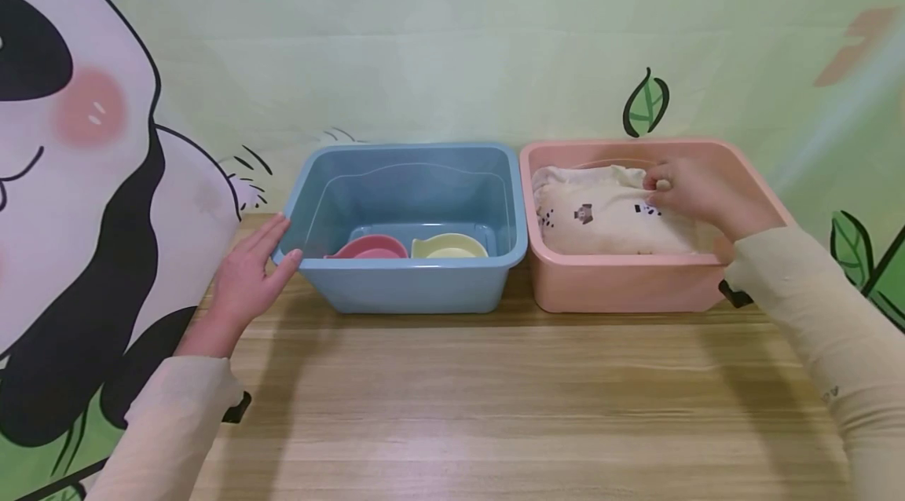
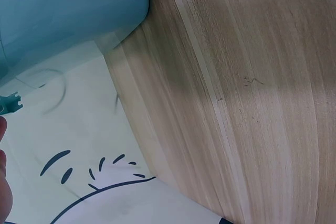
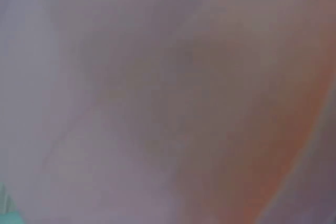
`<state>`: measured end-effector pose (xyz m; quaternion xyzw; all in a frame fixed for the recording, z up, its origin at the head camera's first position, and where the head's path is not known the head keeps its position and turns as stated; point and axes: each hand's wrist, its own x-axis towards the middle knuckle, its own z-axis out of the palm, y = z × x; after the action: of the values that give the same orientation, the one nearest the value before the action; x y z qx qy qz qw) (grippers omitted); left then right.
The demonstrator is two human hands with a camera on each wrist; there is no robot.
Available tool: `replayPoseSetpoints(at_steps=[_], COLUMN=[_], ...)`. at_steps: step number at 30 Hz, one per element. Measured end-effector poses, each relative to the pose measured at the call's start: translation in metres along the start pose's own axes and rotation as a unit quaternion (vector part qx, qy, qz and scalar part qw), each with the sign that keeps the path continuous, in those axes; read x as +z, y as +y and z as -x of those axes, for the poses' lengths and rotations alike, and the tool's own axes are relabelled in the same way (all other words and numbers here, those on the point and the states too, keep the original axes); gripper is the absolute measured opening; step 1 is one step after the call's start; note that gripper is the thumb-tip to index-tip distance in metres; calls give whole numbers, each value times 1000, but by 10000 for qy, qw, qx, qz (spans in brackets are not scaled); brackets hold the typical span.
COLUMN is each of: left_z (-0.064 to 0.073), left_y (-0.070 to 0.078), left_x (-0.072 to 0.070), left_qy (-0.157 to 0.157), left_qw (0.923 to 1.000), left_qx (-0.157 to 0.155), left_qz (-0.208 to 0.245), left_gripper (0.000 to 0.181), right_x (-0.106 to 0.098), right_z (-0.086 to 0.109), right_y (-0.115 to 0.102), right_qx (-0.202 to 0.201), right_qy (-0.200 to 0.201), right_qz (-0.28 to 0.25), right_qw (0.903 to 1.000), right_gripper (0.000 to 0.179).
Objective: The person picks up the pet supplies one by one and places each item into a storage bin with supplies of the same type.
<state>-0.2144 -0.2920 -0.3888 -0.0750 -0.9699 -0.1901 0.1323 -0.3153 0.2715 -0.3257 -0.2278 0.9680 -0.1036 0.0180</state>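
My left hand (image 1: 247, 273) rests against the left rim of a blue plastic basin (image 1: 417, 285), fingers extended; in the left wrist view its fingertips show at the left edge. Inside that basin lie a pink-red shallow dish (image 1: 375, 247) and a pale yellow one (image 1: 450, 246), their lower parts hidden by the front wall. To the right stands a pink basin (image 1: 629, 285) with cream cloth (image 1: 601, 226) printed with small animals. Over its right side, my right hand (image 1: 693, 191) pinches the cloth near its back edge with curled fingers. Blurred pale fabric fills the right wrist view.
Both basins stand side by side on a wood-grain table (image 1: 495, 399), close to the backdrop. Behind them hangs a pale green backdrop (image 1: 339, 30) with a printed panda and leaves.
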Motion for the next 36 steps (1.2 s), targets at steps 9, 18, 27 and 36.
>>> replayPoseSetpoints(at_steps=[9, 18, 27, 36], left_z=[0, -1, -1, 1], left_y=[2, 3, 4, 3], left_x=[-3, -3, -5, -4], left_qy=[-117, -178, -254, -235], left_qw=[9999, 9997, 9995, 9996], left_qx=[-107, -116, -158, -133], left_qz=[-43, -115, -108, -57], left_gripper=[58, 59, 59, 58], right_x=[7, 14, 19, 25], right_z=[2, 6, 12, 16], right_y=[10, 21, 28, 30], right_qx=[210, 694, 791, 1173], right_qy=[128, -67, -28, 52], right_qz=[-67, -296, -601, -1135], right_qw=[9997, 9971, 9951, 9866], right_gripper=[10, 7, 6, 15])
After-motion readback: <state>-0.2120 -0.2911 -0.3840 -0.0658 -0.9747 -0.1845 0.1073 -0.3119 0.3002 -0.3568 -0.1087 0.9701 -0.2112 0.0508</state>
